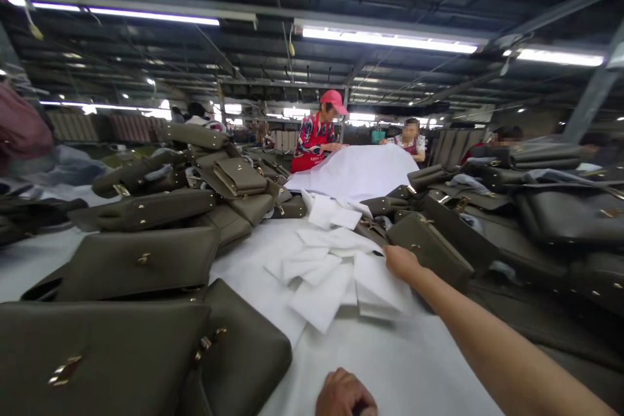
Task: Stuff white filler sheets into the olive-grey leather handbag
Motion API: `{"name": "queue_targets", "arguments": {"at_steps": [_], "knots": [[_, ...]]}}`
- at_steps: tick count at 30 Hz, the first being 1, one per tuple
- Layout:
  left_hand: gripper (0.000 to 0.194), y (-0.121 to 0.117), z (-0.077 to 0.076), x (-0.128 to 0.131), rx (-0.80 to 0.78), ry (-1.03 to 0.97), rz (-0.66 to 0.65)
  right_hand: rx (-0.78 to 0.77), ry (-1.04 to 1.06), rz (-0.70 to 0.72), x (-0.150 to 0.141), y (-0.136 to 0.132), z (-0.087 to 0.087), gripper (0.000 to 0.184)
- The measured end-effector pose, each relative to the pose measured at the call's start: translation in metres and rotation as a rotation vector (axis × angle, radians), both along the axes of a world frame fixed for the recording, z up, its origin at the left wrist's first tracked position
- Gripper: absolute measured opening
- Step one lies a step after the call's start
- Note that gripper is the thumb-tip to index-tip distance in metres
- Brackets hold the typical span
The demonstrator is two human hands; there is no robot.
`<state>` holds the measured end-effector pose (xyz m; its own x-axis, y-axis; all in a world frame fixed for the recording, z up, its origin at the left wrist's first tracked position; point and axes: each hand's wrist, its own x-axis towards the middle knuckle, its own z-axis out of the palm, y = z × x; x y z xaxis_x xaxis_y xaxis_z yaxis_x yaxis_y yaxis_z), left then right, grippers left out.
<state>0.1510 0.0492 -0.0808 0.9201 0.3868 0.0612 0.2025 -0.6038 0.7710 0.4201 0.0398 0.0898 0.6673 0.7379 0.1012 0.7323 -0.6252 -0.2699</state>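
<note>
White fabric pieces (331,273) lie in a loose heap in the middle of the tabletop (404,364), which is covered with a white sheet. At the near left there are olive-green handbags (136,312) with gold clasps, flat and overlapping, and farther back on the left more of the same bags make a pile (214,188). The left hand (345,395) is at the near edge, low in the picture, closed into a loose fist and resting on the sheet; whether it holds something I cannot tell. The right hand (400,261) reaches forward over the sheet and touches the right side of the heap, fingers together and pressed on the top piece. Just beside this hand, on the right, lies another olive bag (429,247), and dark bags (560,221) fill the far right. At the far end, two people (316,136) stand behind a large white sheet (355,172).
</note>
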Motion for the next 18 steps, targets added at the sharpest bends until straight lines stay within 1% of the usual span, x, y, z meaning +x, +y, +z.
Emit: {"name": "queue_targets", "arguments": {"at_steps": [1, 3, 4, 6, 9, 11, 14, 16, 18], "knots": [[0.004, -0.002, 0.006, -0.003, 0.032, -0.028, 0.02, 0.069, 0.016, -0.033, -0.004, -0.016, -0.005, 0.015], [0.008, -0.01, 0.019, -0.012, 0.111, -0.066, 0.065, 0.222, 0.057, -0.084, -0.011, -0.047, -0.008, 0.019], [0.012, -0.015, 0.026, -0.017, 0.169, -0.066, 0.084, 0.301, 0.088, -0.101, -0.014, -0.062, -0.006, 0.019], [0.016, -0.025, 0.036, -0.023, 0.293, -0.036, 0.073, 0.45, 0.175, -0.117, -0.024, -0.093, -0.001, 0.021], [0.015, -0.037, 0.047, -0.025, 0.385, 0.011, 0.036, 0.615, 0.357, -0.108, -0.044, -0.139, 0.005, 0.022], [0.018, -0.044, 0.052, -0.027, 0.436, 0.06, -0.002, 0.69, 0.492, -0.083, -0.059, -0.168, 0.004, 0.02], [0.022, -0.053, 0.059, -0.034, 0.502, 0.112, -0.053, 0.775, 0.681, -0.026, -0.079, -0.207, -0.001, 0.02], [0.023, -0.057, 0.061, -0.041, 0.528, 0.121, -0.061, 0.809, 0.783, 0.002, -0.088, -0.228, -0.007, 0.022], [0.024, -0.059, 0.06, -0.046, 0.529, 0.122, -0.042, 0.813, 0.864, 0.019, -0.094, -0.243, -0.013, 0.022]]}}
